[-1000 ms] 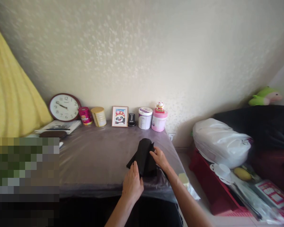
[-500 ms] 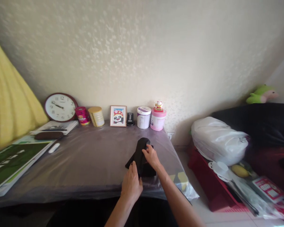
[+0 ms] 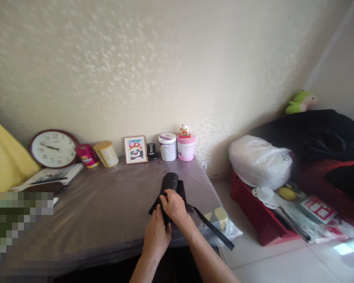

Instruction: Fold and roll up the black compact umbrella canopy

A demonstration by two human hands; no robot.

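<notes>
What looks like a black folding umbrella lies on the covered table, its rounded end pointing away from me. Loose black fabric flaps out on both sides of it, and a long black strap trails off to the right, over the table's edge area. My left hand grips the near end, its fingers along the left side. Over the middle of the bundle, my right hand presses with bent fingers and closes on the fabric. The fingers hide part of the near half.
Along the wall stand a clock, a magenta can, a yellow can, a panda picture frame and two lidded tubs. Right of the table, a red crate holds assorted items beneath a white bag.
My view has turned rightward. My right hand has moved down the umbrella from its right side onto its middle, and the black strap now stretches out to the right.
</notes>
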